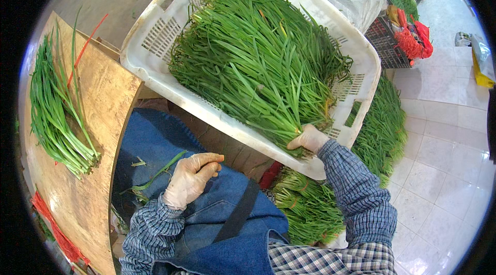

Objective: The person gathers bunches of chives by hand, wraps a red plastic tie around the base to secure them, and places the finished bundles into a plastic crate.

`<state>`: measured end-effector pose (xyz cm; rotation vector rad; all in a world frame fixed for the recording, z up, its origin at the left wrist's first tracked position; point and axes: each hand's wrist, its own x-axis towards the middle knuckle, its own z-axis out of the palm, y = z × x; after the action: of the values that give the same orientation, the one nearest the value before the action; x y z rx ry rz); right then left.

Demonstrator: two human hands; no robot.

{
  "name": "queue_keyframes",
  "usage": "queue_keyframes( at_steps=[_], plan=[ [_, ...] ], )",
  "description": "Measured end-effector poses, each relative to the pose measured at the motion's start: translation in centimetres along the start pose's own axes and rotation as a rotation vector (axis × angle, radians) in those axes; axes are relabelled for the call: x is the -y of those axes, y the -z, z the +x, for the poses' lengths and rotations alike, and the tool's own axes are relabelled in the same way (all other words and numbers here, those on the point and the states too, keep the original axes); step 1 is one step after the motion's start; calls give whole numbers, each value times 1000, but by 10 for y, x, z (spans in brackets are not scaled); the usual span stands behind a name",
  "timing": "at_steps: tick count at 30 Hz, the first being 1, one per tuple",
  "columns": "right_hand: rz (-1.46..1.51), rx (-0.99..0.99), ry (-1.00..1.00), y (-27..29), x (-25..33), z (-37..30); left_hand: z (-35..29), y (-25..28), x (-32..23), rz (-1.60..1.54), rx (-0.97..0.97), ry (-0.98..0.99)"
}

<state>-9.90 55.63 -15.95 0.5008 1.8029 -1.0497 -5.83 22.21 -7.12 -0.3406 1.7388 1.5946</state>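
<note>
My right hand [308, 139], in a thin whitish glove, is closed round the pale stem ends of some garlic chives [287, 104]. Their long flat green leaves fan out over the heap [248, 42] in a white plastic basket [248, 129]. The hand is inside the basket's near right corner. Over my lap hovers my left hand [188, 177], also gloved, with fingers curled and thumb close to the forefinger; nothing shows in it. A small bundle of chives [57, 115] lies on the wooden board [98, 89] to my left, its stems toward me.
Red ties [59, 228] lie along the board's near left edge. Bundled chives [305, 202] are stacked below and right of the basket, on a tiled floor [434, 161]. Farther right stands a dark crate [387, 42] with red strips [413, 37]. Loose leaves [160, 171] rest on my blue apron.
</note>
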Motion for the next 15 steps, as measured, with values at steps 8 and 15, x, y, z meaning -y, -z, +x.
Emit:
queue_keyframes(
  at_steps=[8,15],
  plan=[
    [522,214,-14,35,63,-46,32,-15,-24,-109,323,96],
    [558,313,80,10,97,-79,67,-54,-8,-507,629,275]
  ],
)
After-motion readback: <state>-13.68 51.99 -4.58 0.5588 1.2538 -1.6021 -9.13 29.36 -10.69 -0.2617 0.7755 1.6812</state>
